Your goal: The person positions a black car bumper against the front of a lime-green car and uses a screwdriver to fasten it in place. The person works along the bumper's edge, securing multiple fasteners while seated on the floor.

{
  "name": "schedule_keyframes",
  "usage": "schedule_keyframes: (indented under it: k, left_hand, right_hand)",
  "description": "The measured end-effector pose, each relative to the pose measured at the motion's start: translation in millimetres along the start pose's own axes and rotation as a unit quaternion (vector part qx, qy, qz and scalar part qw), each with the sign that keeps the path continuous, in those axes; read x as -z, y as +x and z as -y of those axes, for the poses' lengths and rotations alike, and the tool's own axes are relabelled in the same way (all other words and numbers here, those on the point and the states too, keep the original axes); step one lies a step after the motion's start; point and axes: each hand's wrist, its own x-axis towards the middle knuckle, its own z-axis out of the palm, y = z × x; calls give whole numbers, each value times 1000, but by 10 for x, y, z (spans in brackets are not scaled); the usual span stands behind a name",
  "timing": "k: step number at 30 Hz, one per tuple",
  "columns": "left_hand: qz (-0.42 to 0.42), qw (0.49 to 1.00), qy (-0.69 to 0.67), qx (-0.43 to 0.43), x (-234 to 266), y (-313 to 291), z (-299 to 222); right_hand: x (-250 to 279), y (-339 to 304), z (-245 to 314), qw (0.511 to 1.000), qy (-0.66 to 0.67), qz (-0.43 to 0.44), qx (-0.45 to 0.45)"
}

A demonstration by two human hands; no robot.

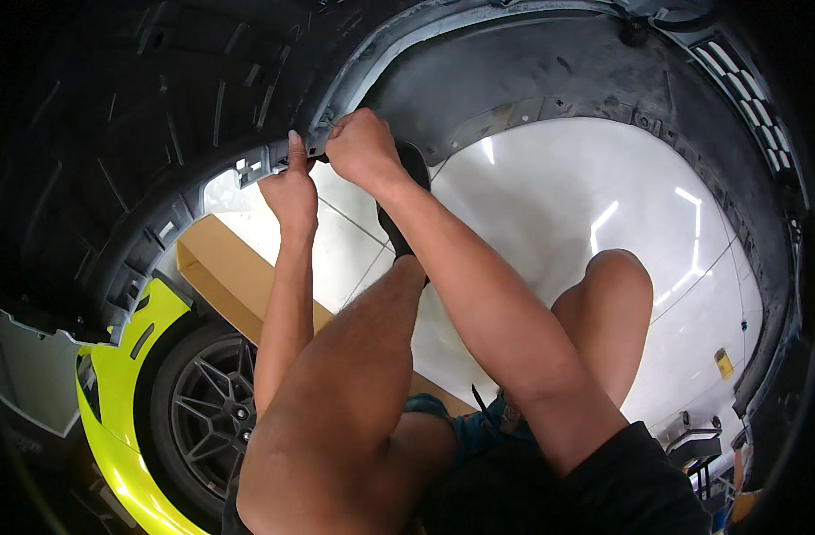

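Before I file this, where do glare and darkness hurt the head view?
In the head view, light streaks glare off the white floor, the ribbed black panel looks dim, and corners go black; left hand and right hand look fairly sharp.

Seemingly matt plastic panel, glossy floor

Floor: bright white, with strip-shaped glare at right and a smaller patch far off, as from lights above; soft grey shading in the middle.
Ribbed black panel: dim at left, detail sinking into darkness.
Yellow-green bodywork: vivid, glossy, near left.
Left hand, right hand: well lit, little blur.
Rim: blackened corners, strong fisheye bending.
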Motion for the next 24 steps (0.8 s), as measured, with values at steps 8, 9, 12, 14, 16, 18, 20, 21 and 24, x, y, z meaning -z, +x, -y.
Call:
schedule_keyframes:
  k: [8,9,12,14,16,18,20,21,24]
  left_hand:
    - [-33,999,-8,11,-87,-106,-107]
    - [-31,999,-12,13,-83,-110,-104]
    - [-32,999,-19,7,-88,-131,-121]
    - [-35,999,-19,5,-110,-159,-159]
    - [-38,999,-16,8,-160,-191,-210]
    - [-34,999,-3,9,-67,-123,-113]
    - [-25,1000,-5,-9,0,-57,-21]
    - [-17,999,-13,-27,18,-35,5]
    - [12,1000,-13,-19,26,-2,24]
  right_hand:
    - [206,59,198,995,-89,50,-4]
    - [210,22,236,993,-109,43,-1]
    - [244,-59,313,993,-106,47,-8]
    - [299,-36,348,994,-94,61,-16]
    - [328,-13,350,992,-103,67,-21]
    - [293,-21,391,988,-134,69,-16]
    - [228,-76,333,989,-139,56,19]
    - [193,-84,281,988,-141,50,37]
    - [203,85,66,991,-121,41,41]
